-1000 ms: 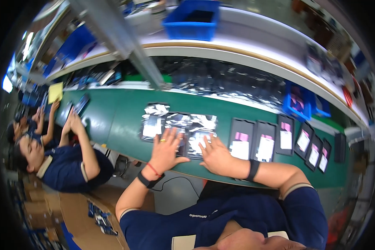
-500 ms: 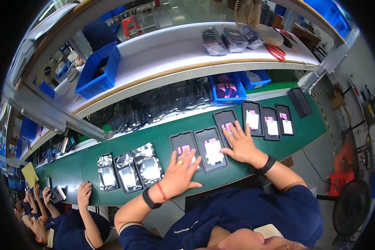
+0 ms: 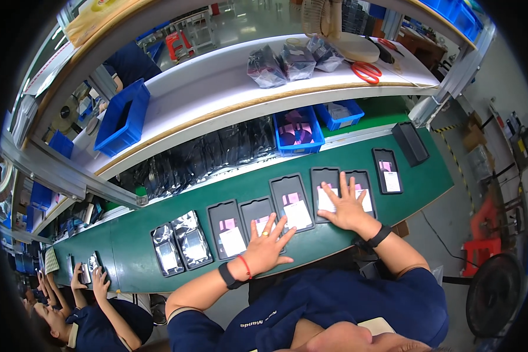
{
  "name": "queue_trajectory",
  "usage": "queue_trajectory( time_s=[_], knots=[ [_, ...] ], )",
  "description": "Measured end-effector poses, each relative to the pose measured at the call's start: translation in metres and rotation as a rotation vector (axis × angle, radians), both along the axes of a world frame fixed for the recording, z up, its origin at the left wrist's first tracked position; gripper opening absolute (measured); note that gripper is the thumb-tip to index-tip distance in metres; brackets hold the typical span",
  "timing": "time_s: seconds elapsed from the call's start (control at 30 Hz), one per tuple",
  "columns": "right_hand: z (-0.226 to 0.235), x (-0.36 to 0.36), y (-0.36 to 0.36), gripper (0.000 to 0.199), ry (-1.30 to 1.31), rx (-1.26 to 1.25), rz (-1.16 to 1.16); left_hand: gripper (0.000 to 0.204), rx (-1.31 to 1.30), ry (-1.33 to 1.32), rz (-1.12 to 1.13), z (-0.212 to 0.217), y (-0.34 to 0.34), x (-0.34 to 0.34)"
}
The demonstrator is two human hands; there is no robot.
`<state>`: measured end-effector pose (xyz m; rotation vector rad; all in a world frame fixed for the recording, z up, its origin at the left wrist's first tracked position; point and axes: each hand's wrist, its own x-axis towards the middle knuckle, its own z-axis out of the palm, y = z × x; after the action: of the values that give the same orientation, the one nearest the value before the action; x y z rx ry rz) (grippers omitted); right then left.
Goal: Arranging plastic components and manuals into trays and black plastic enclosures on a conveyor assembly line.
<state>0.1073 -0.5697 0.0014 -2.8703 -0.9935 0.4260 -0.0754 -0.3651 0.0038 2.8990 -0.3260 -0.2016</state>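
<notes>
My left hand (image 3: 265,249) lies with fingers spread over the lower part of a black tray (image 3: 256,208), partly hiding its pink piece and white card. To its left is a similar tray (image 3: 222,212); to its right is another tray (image 3: 284,185), its white card (image 3: 297,215) in view. My right hand (image 3: 347,208), fingers also spread, reaches across two adjoining trays, the left one (image 3: 324,176) and the right one (image 3: 362,178), covering parts of their cards. Neither hand is closed around anything. Farther right stands a lone tray (image 3: 383,155) with a pink-and-white insert.
Two silver bags (image 3: 192,240) lie left on the green table (image 3: 129,234). A co-worker's hands (image 3: 100,284) are beyond them. An empty black tray (image 3: 410,144) sits far right. Blue bins (image 3: 299,146) stand under the shelf (image 3: 217,97), which carries bagged items and red scissors (image 3: 366,72).
The trays have shifted left along the table beneath my hands. My right hand has moved onto trays farther right, bringing them nearer the others. The leftmost silver bag has left its place.
</notes>
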Motion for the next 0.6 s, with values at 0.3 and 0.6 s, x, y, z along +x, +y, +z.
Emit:
queue_trajectory(
  time_s=[0.3,0.6],
  knots=[
    [0.043,0.002,0.023,0.072,-0.154,0.212,-0.042,0.080,-0.006,-0.021,0.144,-0.002,0.039,-0.048],
    [-0.012,0.050,-0.098,0.066,-0.095,-0.078,-0.292,0.062,0.275,-0.230,0.591,0.046,0.233,-0.035]
  ],
)
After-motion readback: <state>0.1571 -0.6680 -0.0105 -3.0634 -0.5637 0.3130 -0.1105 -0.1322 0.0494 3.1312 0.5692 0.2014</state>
